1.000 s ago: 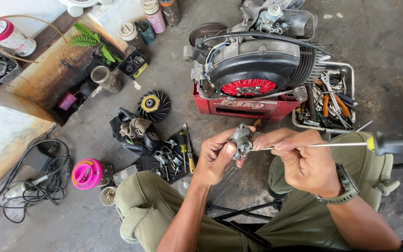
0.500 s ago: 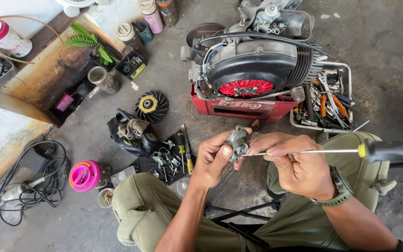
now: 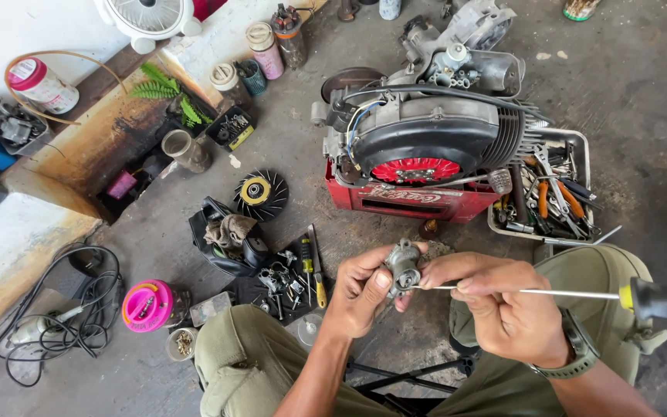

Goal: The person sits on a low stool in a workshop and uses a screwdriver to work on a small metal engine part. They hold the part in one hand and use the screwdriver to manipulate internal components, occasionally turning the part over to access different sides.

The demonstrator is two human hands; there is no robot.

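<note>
Screwdriver slid rightward, left hand grip pinching metal part, right hand pinching shaft, cluttered concrete floor

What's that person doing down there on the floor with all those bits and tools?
A person sits on the concrete floor fixing a machine part. The left hand grips a small grey metal part. The right hand pinches the shaft of a long screwdriver, its tip at the part. In front sits an engine on a red crate, beside a tray of tools.

left hand gripping small grey metal part, right hand steadying long screwdriver against it, engine on red crate beyond
</note>
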